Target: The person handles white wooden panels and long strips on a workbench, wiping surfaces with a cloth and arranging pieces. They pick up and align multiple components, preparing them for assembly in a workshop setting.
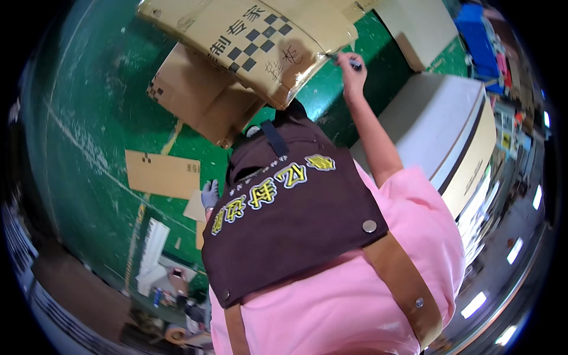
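**Marker tip at the edge of the carton**

The right hand (351, 76) is reaching up and away from the body, arm nearly straight, fingers pinching a dark slim marker pen (348, 60). The pen's long axis is running left to right, tip pointing left, and touching or just short of the right edge of the large brown corrugated cardboard carton (260, 41); contact is too small to tell. The carton is lying up and left of the grip, tilted over a second plain brown box (198, 94) on the green painted floor (89, 118). It is showing a black checker print and handwritten marks near the pen. The left hand (209, 194), in a pale glove, is hanging low beside the brown apron (296, 219), its grip hidden.
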